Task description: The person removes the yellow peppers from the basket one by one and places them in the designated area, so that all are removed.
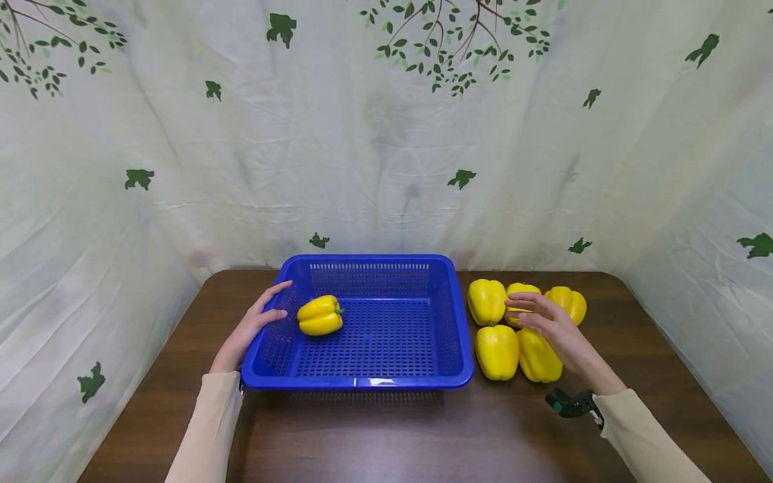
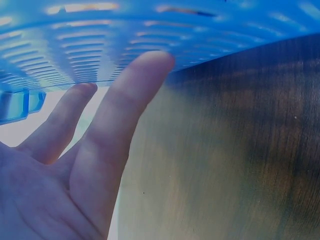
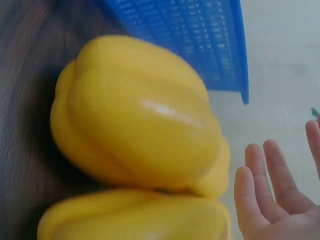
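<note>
A blue plastic basket [image 1: 362, 384] has one yellow bell pepper [image 1: 319, 316] lying on its floor, stem to the right. My left hand [image 1: 250, 329] grips the basket's left rim. Two digits reach over the rim, while the left wrist view has fingers [image 2: 107, 125] against the slotted outer wall. Several yellow bell peppers [image 1: 497, 352] stand in a cluster right of the basket. Over that cluster hovers my right hand [image 1: 558, 332], fingers extended, holding nothing and partly covering the peppers behind it. The right wrist view has one pepper [image 3: 135, 110] close up, apart from the fingers.
Everything rests on a dark brown wooden table [image 1: 386, 436]. A pale curtain [image 1: 362, 168] with leaf prints hangs behind and at both sides. A black wrist strap [image 1: 572, 404] is around the right wrist.
</note>
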